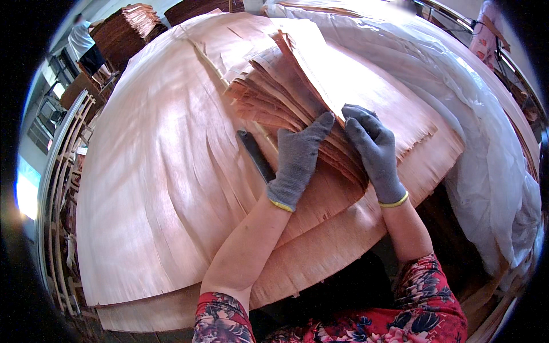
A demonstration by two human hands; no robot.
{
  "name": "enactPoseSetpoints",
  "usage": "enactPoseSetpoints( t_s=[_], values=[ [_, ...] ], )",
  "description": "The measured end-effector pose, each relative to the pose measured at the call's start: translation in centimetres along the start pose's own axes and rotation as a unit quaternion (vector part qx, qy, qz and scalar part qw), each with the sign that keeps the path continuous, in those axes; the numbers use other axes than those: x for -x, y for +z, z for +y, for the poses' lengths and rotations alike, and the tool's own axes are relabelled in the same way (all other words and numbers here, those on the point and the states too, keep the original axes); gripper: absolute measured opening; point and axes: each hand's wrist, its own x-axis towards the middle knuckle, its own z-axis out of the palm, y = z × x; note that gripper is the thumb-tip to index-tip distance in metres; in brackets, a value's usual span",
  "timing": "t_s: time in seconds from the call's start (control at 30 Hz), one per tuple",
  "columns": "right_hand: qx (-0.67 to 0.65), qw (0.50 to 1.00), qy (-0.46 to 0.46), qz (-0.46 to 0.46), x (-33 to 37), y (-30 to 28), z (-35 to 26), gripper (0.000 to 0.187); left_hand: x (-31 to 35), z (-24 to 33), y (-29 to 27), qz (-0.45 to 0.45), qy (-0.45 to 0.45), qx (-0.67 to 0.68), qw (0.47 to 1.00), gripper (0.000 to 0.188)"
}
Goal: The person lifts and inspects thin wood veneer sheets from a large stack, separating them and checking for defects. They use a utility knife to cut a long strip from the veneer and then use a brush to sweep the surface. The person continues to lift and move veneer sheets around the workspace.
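Note:
A fanned bundle of thin reddish-brown wood veneer strips (pixel 274 94) lies between my hands over large pale veneer sheets (pixel 166 188). My left hand (pixel 298 160), in a grey knit glove with a yellow cuff, grips the bundle's left side, its thumb on top and its other fingers hidden underneath. At the bundle's right edge, my right hand (pixel 374 151), gloved alike, has its fingers curled in and closed on the strips. A dark, flat, blade-like bar (pixel 255 155) rests on the sheet just left of my left wrist.
Crumpled clear plastic sheeting (pixel 486 166) covers a stack along the right. A slatted rack (pixel 60 188) stands at the left edge. Brown veneer stacks (pixel 123 34) rise at the back left, near a person (pixel 84 46). Another person (pixel 488 34) is at the far right.

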Motion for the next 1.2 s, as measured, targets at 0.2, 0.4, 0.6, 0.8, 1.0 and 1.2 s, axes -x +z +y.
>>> enactPoseSetpoints(
  t_s=[0.2,0.4,0.6,0.8,1.0,1.2],
  values=[
    [0.033,0.999,-0.038,0.015,0.1,0.1,0.4,0.022,-0.1,-0.5,-0.5,-0.024,0.041,-0.065,0.997,0.023],
    [0.168,0.979,-0.094,0.06,0.4,0.4,-1.6,0.035,-0.1,-0.2,-0.3,-0.01,0.028,-0.067,0.997,0.021],
    [0.229,0.944,-0.227,0.075,-0.4,0.1,-1.1,0.046,-0.2,-0.3,-0.1,0.009,-0.032,0.04,0.999,0.026],
    [0.185,0.982,-0.038,0.014,-0.4,-0.5,-1.6,0.028,-0.2,0.0,-0.4,0.016,-0.02,0.024,0.999,0.024],
    [0.204,0.976,-0.057,0.041,-0.3,0.4,-1.2,0.031,-0.1,-0.2,-0.4,0.019,-0.05,0.032,0.998,0.021],
    [0.263,0.957,-0.115,0.043,-0.4,0.8,-0.8,0.033,0.1,0.2,-0.2,0.01,-0.028,0.017,0.999,0.021]
  ],
)
